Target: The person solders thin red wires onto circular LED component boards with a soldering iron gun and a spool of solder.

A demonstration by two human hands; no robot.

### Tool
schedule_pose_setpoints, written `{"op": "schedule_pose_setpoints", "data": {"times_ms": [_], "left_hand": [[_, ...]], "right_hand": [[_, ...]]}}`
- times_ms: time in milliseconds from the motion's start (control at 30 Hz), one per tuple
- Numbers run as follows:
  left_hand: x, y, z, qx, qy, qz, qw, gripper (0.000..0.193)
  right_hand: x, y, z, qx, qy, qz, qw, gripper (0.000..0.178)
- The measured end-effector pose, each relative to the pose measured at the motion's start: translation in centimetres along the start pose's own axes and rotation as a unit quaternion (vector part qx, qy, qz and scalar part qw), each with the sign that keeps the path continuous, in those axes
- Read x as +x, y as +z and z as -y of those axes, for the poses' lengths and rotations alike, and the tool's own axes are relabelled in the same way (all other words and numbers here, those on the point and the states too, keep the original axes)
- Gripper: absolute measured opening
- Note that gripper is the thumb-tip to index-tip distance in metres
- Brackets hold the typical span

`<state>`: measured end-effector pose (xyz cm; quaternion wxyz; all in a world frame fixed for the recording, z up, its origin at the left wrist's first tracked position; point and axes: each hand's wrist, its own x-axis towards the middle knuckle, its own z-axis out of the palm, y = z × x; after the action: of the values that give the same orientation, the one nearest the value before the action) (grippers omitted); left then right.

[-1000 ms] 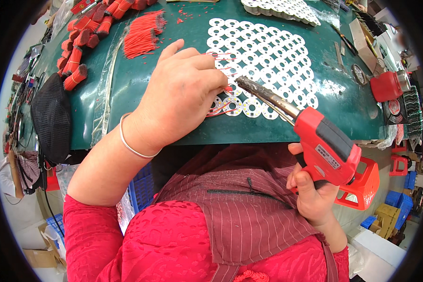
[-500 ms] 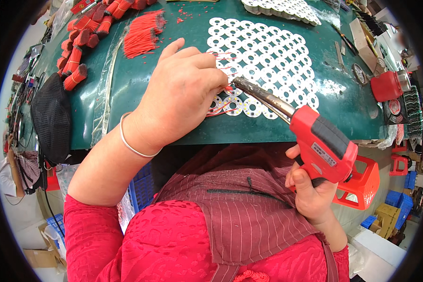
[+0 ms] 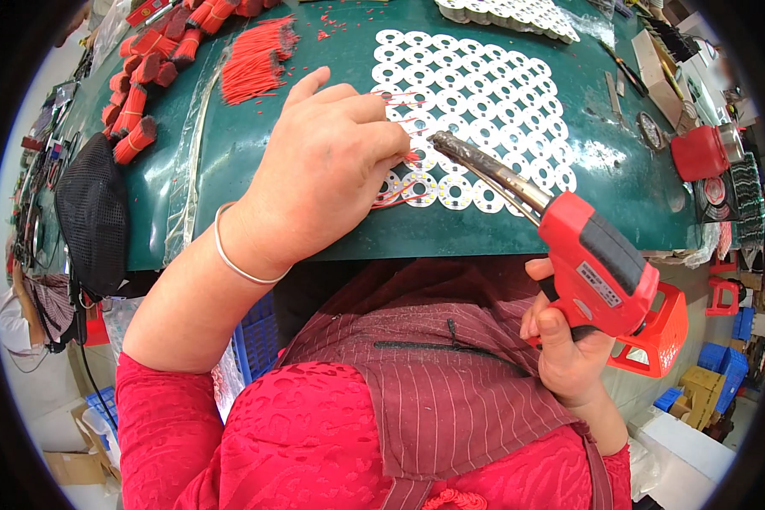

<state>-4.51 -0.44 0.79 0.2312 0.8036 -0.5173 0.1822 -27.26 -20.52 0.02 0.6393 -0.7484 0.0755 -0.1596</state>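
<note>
In my right hand [image 3: 569, 361] is a red soldering gun [image 3: 593, 268] with a black grip panel, its dark, crusted tip pointing up and left over the boards. The tip sits a little to the right of my left fingertips and is apart from them. My left hand [image 3: 327, 170] is pinched closed above the left side of a sheet of round white circuit boards [image 3: 455, 192]. Short red wire [image 3: 411, 157] shows at those fingertips; how many strands they hold is hidden. Several thin red wires [image 3: 393, 199] lie on the leftmost boards, partly behind my hand.
A pile of loose red wires [image 3: 255, 66] lies on the green tabletop [image 3: 450, 242], with bundled red wires [image 3: 136, 140] farther left. More white boards [image 3: 514, 15] are stacked at the back. A black mesh cap [image 3: 93, 204] is at the left, a red container [image 3: 701, 155] at the right.
The soldering gun has moved right with my right hand, its tip drawing away from my left fingertips. My left hand stays nearly in place, still pinched. The boards shifted very slightly up and left.
</note>
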Motion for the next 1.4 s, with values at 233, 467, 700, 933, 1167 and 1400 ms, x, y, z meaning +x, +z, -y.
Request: {"op": "schedule_pose_setpoints", "data": {"times_ms": [233,467,700,933,1167,1400], "left_hand": [[0.0,-0.8,-0.1,-0.002,0.004,0.014,1.000,0.010],[-0.3,-2.8,-1.4,0.014,0.003,0.019,1.000,0.013],[0.1,-2.5,-2.6,0.061,0.084,-0.095,0.990,0.016],[-0.3,0.0,-1.9,0.015,0.011,-0.023,1.000,0.014],[-0.2,0.4,-1.6,0.000,-0.005,-0.019,1.000,0.013],[-0.2,0.4,-1.6,0.004,0.001,-0.030,1.000,0.013]], "right_hand": [[-0.3,-0.4,-0.2,0.003,-0.001,0.002,1.000,0.052],[-0.6,-0.8,-0.2,-0.008,-0.010,0.008,1.000,0.052],[-0.6,-0.8,-0.2,0.001,-0.001,0.003,1.000,0.052],[-0.8,-1.1,-0.3,-0.006,-0.008,0.010,1.000,0.052],[-0.8,-0.9,0.1,0.043,-0.005,-0.004,0.999,0.045],[-1.8,-1.7,-0.6,0.008,0.009,0.019,1.000,0.041]]}}
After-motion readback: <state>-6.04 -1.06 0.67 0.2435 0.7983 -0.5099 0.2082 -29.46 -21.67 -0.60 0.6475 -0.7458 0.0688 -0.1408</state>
